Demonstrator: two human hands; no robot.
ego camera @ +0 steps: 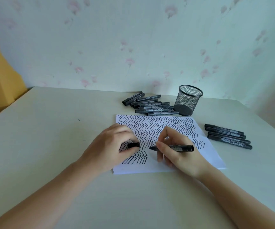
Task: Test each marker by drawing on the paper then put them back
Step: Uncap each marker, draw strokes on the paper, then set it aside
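Right hand (181, 152) clamps the uncapped marker (174, 147) over the paper (158, 167), left hand (112, 146) pinches the cap (133, 145); tip apparently lifted, so recapping follows.

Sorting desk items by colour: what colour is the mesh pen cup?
Black, seen in the head view: the mesh pen cup.
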